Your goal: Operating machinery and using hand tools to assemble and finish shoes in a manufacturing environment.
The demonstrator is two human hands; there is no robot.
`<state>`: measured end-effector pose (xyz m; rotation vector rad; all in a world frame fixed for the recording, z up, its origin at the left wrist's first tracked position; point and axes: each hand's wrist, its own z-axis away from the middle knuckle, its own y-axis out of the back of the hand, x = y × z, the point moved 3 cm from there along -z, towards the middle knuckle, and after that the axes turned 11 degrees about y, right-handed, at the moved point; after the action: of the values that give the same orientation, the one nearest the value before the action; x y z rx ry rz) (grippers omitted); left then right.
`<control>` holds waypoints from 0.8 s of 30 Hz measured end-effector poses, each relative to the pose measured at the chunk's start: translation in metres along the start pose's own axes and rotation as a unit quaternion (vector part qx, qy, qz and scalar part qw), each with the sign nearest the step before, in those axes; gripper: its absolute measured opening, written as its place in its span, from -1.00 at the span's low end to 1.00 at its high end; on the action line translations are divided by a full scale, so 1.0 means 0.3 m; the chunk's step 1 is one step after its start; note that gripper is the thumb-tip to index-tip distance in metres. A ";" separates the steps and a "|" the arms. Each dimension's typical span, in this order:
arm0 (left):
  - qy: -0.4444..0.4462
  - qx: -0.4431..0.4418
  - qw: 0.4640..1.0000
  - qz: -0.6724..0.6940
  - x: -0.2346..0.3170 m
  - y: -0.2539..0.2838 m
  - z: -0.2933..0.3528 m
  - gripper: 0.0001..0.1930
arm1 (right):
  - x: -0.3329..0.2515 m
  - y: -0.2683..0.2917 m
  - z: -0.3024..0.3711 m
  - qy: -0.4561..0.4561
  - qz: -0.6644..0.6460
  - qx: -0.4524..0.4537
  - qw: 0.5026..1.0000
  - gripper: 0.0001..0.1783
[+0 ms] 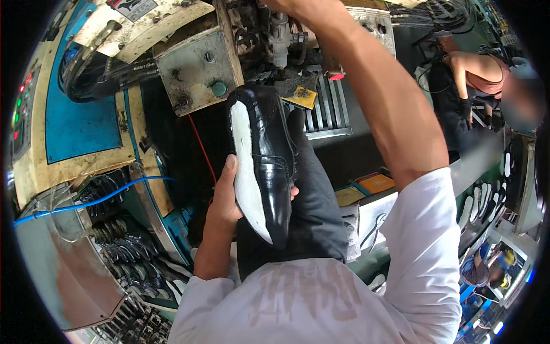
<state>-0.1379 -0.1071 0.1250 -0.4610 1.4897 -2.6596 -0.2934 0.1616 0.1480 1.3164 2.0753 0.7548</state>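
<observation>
A glossy black dress shoe (274,172) with a pale, white-coated bottom (246,166) stands in front of me, its toe end toward my body and its sole side turned left. My left hand (227,192) is closed around it from beneath, the thumb along the white side and fingertips showing at the right side. Up at the top edge, my right hand (283,4) reaches to the soiled machine (281,40) beyond the shoe. The picture's edge cuts off its fingers, so what they touch cannot be made out.
A grimy control box (197,71) with a green button sits just left of the shoe's far end. Beyond it are a yellow block (303,97) and a metal grate (329,112). Scissors (375,229) lie at right. Black shoes (129,246) fill a left rack; another person (475,74) bends at right.
</observation>
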 end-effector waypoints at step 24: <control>-0.227 0.201 0.810 -0.501 -0.150 -0.154 0.176 -0.01 | -0.570 0.243 0.461 -0.417 -0.748 0.141 0.497 -0.21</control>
<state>-0.0756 -0.1172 0.1793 -2.1179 0.5233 -2.9707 -0.0896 0.0526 0.1326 -0.4126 1.5620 -0.8894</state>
